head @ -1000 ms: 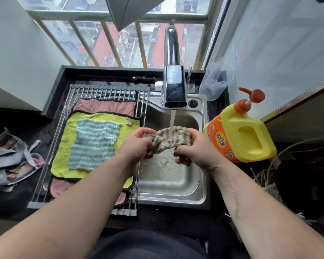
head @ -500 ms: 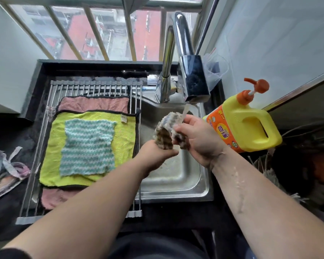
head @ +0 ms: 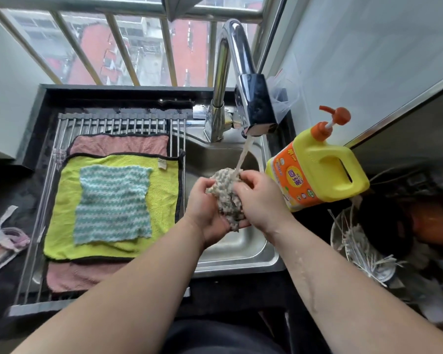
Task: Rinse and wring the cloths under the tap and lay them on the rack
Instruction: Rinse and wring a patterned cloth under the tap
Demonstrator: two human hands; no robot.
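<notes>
A bunched grey-and-white knitted cloth point(head: 226, 192) is held over the steel sink point(head: 243, 254), squeezed between my left hand point(head: 205, 210) and my right hand point(head: 260, 200). Water runs from the chrome tap point(head: 253, 108) onto the top of the cloth. On the roll-up metal rack point(head: 113, 122) to the left lie a pink cloth point(head: 118, 145), a yellow-green cloth point(head: 161, 200) over it, and a teal-and-white striped cloth point(head: 111, 203) on top, all spread flat.
A yellow detergent bottle point(head: 325, 169) with an orange pump stands right of the sink, close to my right hand. A clear plastic bag point(head: 284, 95) hangs behind the tap. A bowl with utensils point(head: 361, 246) sits at right. Rags point(head: 3, 238) lie far left. Window bars stand behind.
The cloth has turned from stretched sideways between both hands to a bunched vertical wad pressed between them. The water stream stays on it; the head view has shifted down.
</notes>
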